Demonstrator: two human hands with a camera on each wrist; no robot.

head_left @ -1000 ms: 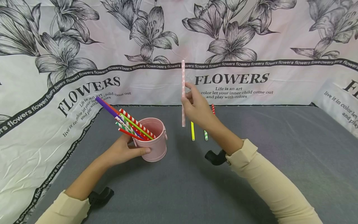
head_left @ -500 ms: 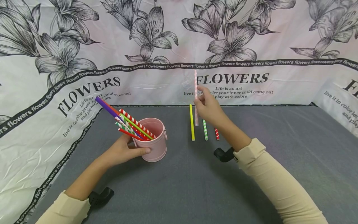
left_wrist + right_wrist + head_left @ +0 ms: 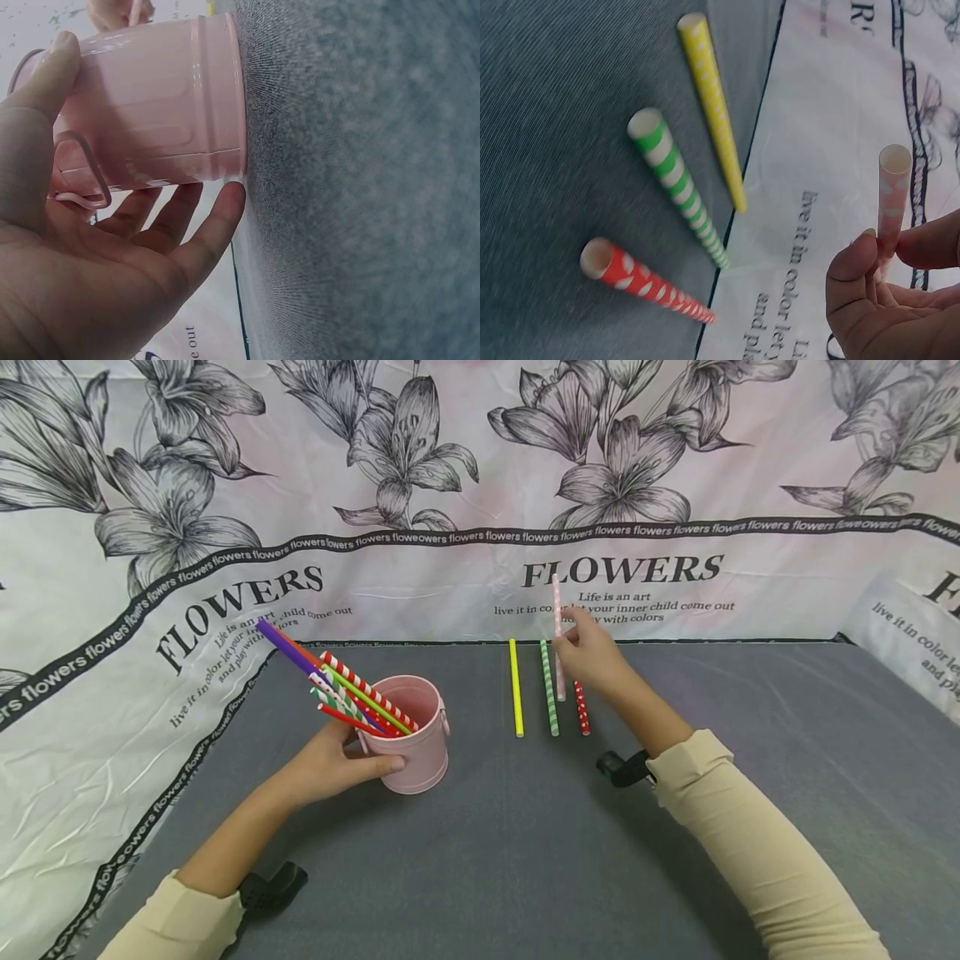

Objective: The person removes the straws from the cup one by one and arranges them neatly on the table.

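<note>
A pink metal bucket point(image 3: 420, 752) stands on the grey cloth, left of the middle. Curled about its left side, the left hand point(image 3: 330, 764) grips it, thumb toward the front; the left wrist view shows the bucket's small handle point(image 3: 90, 176) by the palm. Several paper straws point(image 3: 360, 693) lean leftward out of the bucket. Pinched upright between thumb and fingers of the right hand point(image 3: 596, 652) is a pink spotted straw point(image 3: 894, 191), held above the cloth. Below it lie a yellow straw point(image 3: 516, 689), a green striped straw point(image 3: 550, 689) and a red spotted straw point(image 3: 582, 710), side by side.
Behind the cloth-covered table point(image 3: 480, 877) hangs a white sheet point(image 3: 420, 585) printed with flowers and lettering. It also runs along the left side. Black wrist mounts point(image 3: 273, 887) stick out at both cuffs.
The right hand has moved right and a little lower with the pink spotted straw, from left of the yellow straw to between the green and red ones. The left hand and bucket stay put.
</note>
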